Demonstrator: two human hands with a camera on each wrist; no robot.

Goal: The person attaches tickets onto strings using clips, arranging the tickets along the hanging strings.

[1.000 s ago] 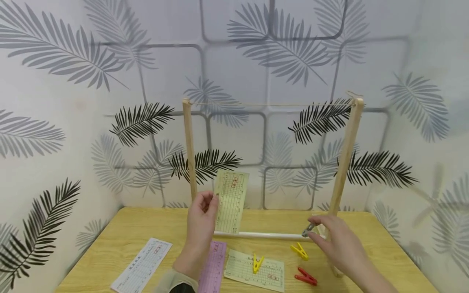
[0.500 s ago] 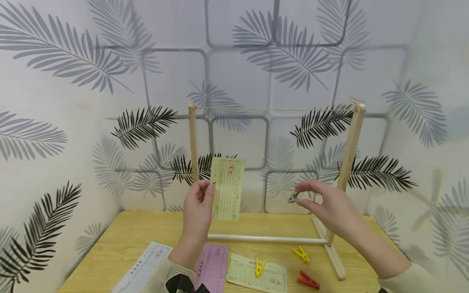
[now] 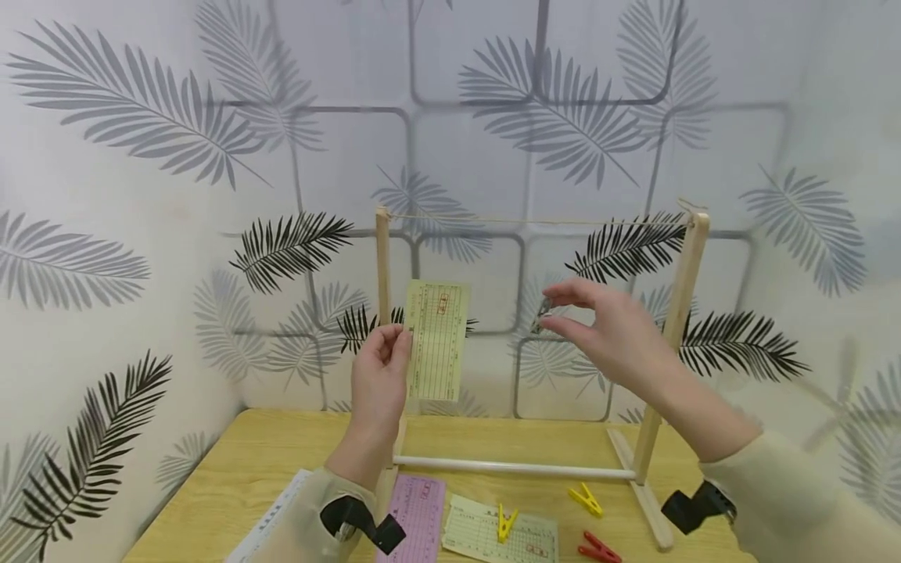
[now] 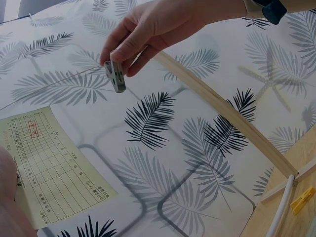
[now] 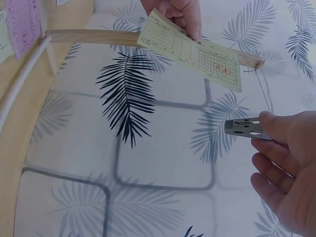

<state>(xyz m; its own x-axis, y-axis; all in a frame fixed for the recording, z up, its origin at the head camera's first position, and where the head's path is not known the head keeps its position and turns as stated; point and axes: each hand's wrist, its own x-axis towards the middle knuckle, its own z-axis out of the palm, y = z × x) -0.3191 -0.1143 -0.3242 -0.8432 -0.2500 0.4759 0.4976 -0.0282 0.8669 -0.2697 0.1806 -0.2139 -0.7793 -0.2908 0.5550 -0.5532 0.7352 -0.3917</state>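
Observation:
My left hand (image 3: 380, 379) pinches the left edge of a yellow-green printed slip (image 3: 438, 344) with a red stamp, held upright in the air. Between thumb and fingers, my right hand (image 3: 615, 332) pinches a grey metal clothespin (image 3: 540, 314), which the right wrist view shows clearly as a clip (image 5: 243, 127). Both hands are below a thin string (image 3: 535, 220) tied between two wooden posts. The slip and the clothespin are apart from each other and from the string.
On the wooden table (image 3: 204, 485) lie a purple slip (image 3: 415, 516), a white slip (image 3: 271, 520) and another green slip (image 3: 468, 528) with a yellow clothespin (image 3: 505, 524) on it. A second yellow clothespin (image 3: 586, 499) and a red clothespin (image 3: 598, 547) lie right. A white rod (image 3: 514, 467) joins the posts.
My right hand has risen and moved left with the grey clothespin, nearer the slip. My left hand has lifted the slip higher. The head view has tilted up slightly.

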